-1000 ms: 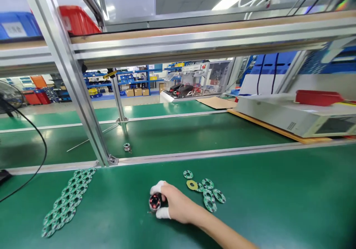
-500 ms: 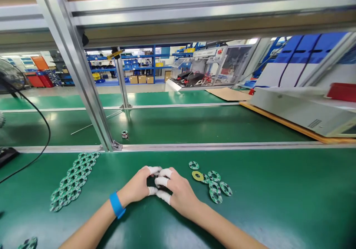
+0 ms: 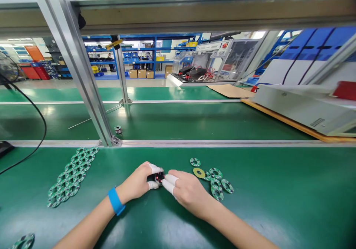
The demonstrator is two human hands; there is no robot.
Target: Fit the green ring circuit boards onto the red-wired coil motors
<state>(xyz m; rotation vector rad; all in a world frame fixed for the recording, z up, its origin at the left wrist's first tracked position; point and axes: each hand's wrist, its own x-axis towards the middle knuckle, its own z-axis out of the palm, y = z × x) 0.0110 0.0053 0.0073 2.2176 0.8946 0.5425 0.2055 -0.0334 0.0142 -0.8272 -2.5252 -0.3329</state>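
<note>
Between my hands, just above the green bench, is a small round motor stator with dark teeth and reddish copper windings. The thumb and fingers of my left hand grip it from the left; white finger cots cover the tips and a blue band circles the wrist. My right hand, also in white finger cots, has its fingertips pinched together against the stator's right side. Right of that hand lie several loose green ring-shaped circuit boards and one yellow ring.
Overlapping rows of ring boards lie at the left; more rings are at the lower-left edge. A metal post rises behind my left hand. Beyond the rail stand a wound stator and a grey metal box.
My right hand's fingers have shifted from spread around the piece to pinched together at its right side. The stator's copper windings now show. The camera view has shifted slightly.
</note>
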